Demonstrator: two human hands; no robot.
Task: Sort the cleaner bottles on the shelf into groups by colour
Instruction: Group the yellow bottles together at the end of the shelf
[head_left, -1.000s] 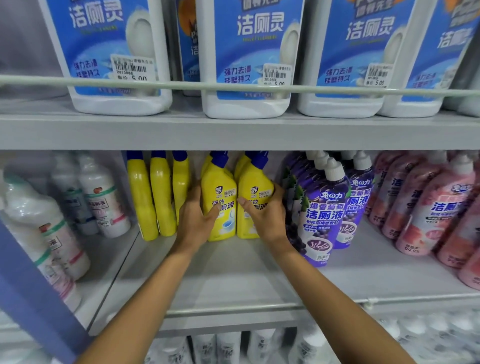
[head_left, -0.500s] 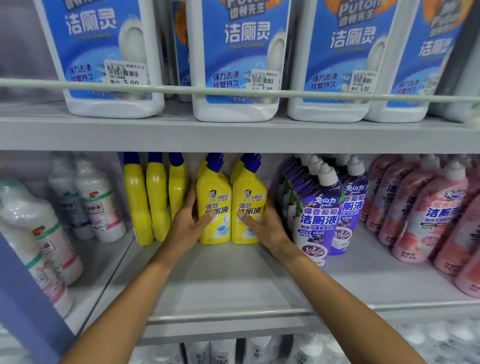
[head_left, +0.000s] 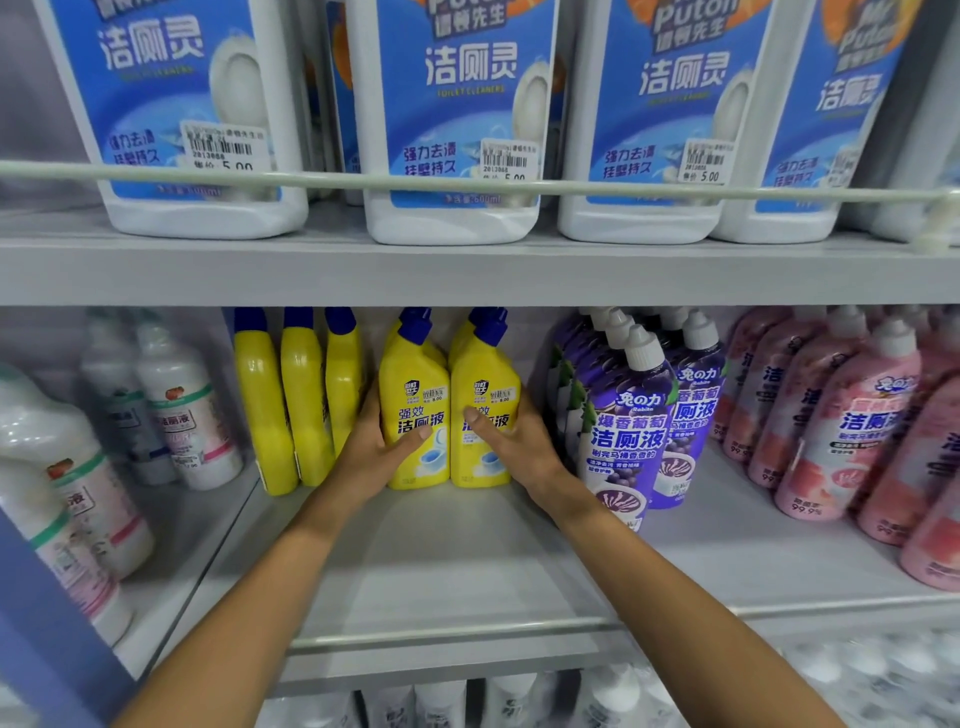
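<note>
So both hands are on the middle shelf (head_left: 441, 561), each on one of the two yellow bottles that stand upright, side by side and touching, labels facing out, blue caps on top.

The left hand (head_left: 376, 454) is cupped round the outer left side of the left yellow bottle (head_left: 410, 384). Its thumb lies across the front label and the fingers curl away behind the bottle, so you can't really see them. The right hand (head_left: 517, 447) mirrors that on the right yellow bottle (head_left: 488, 374): thumb pressed on the label, fingers wrapped round the right flank. Basically the pair is squeezed between the two palms, and both bottles sit with their bases on the shelf as far as I can tell.

Just left of the left hand are three more yellow bottles (head_left: 304, 405), turned edge-on in a row. Right beside the right hand is the bunch of purple bottles (head_left: 628, 415) with white caps, and past those the pink bottles (head_left: 852, 431).

Up top there's a row of big white jugs (head_left: 457, 104) with blue labels behind a thin rail (head_left: 519, 184). Off to the left, in the next bay, there are some white bottles (head_left: 182, 415).
</note>
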